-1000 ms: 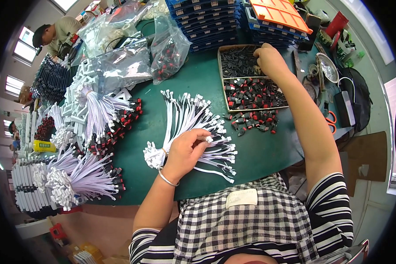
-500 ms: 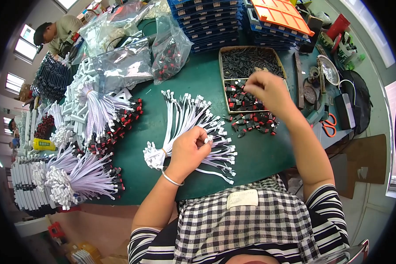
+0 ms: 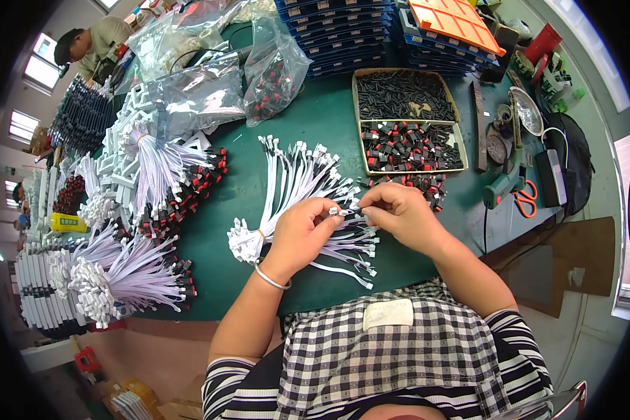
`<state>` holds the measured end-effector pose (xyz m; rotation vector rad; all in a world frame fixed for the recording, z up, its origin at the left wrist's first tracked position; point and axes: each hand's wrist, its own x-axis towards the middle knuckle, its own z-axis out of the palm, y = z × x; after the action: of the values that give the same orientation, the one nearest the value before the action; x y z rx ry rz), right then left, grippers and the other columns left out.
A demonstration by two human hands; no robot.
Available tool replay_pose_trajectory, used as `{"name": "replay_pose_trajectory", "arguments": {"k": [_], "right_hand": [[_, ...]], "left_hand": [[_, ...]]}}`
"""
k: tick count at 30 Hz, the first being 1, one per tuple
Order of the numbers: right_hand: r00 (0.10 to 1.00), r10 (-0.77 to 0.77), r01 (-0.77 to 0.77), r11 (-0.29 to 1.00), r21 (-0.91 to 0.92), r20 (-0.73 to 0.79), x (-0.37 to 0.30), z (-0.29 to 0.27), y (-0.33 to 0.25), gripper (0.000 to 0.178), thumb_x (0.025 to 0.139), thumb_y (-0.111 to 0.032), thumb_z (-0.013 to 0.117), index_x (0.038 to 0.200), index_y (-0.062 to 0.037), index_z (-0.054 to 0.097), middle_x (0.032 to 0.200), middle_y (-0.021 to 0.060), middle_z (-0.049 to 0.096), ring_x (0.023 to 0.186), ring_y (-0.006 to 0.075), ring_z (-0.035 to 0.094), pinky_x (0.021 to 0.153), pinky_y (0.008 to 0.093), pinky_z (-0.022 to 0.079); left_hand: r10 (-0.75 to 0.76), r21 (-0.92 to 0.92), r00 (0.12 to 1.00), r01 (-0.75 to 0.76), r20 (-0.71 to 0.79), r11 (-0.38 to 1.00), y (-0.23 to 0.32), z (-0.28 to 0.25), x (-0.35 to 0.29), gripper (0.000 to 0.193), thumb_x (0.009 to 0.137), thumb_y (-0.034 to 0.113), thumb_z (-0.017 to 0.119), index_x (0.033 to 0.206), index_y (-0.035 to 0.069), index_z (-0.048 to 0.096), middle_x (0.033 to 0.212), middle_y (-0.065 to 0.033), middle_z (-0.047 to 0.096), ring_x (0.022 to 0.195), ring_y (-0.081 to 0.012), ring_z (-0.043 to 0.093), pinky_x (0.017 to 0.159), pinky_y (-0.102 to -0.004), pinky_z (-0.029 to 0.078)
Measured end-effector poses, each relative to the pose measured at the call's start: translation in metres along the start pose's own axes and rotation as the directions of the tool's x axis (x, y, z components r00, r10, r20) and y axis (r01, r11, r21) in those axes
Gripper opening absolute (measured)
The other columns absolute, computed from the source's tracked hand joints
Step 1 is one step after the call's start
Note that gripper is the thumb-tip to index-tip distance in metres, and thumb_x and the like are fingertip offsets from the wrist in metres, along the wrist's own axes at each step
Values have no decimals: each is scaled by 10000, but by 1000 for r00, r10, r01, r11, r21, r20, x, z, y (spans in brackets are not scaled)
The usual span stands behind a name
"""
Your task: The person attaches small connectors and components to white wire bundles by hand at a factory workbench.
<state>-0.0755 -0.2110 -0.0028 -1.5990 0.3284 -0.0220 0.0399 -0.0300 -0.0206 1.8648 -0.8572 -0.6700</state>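
Observation:
My left hand [image 3: 302, 234] is closed over a fanned bundle of white cables [image 3: 281, 185], pinching one cable's white connector end [image 3: 334, 211] between thumb and forefinger. Close beside it, my right hand [image 3: 406, 217] pinches a small dark part [image 3: 358, 210], mostly hidden by the fingertips. The two sets of fingertips nearly meet; whether the part touches the connector I cannot tell. A band ties the bundle at its left end, and some cable tips carry black pieces. Beyond my right hand lies a loose pile of small red-and-black parts [image 3: 427, 185].
A shallow two-part box [image 3: 467, 166] holds black sleeves and red-and-black pieces. Finished-looking cable bundles [image 3: 136, 280] lie left. Behind are plastic bags [image 3: 203, 94] and stacked blue trays [image 3: 336, 35]. Orange-handled scissors [image 3: 526, 199] and a green-handled tool [image 3: 505, 183] lie right. Another person [image 3: 94, 45] works far left.
My right hand has come from the box down and left to my left hand, with a small dark part in its fingertips. My left hand has stayed nearly in place.

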Motion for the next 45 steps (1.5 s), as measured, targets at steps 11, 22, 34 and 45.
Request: {"name": "replay_pose_trajectory", "arguments": {"k": [11,22,34,45], "right_hand": [[858,-512,456,804,-382,-54,6,17,-4,163,768,40,675,912,-33,659,863,83,657,772,202,629,697,294,492],[857,-514,436,757,-487,-31,15,19,2,118,732,-10,670,842,-52,667,817,48,645,812,194,586,730,309,457],[806,-592,523,689,-501,28,31,19,-6,107,726,-28,680,820,-71,654,786,36,631,821,221,582,766,331,439],[857,-515,442,703,-557,30,19,14,1,97,719,-34,679,806,-67,650,800,40,634,825,212,586,791,333,429]], "left_hand": [[-44,-78,999,45,9,996,4,-3,2,126,863,85,649,962,7,639,775,-20,617,667,-80,545,604,-232,439],[-62,-197,998,67,30,978,-4,-6,0,166,868,102,645,1005,15,612,755,1,610,638,-54,511,571,-229,421],[-49,-192,998,55,39,980,0,-8,0,132,876,129,626,967,36,643,720,-2,596,604,-56,487,552,-225,407],[-72,-139,997,76,30,987,5,-10,0,110,872,137,632,937,49,641,691,24,570,576,-42,453,518,-215,375]]}}
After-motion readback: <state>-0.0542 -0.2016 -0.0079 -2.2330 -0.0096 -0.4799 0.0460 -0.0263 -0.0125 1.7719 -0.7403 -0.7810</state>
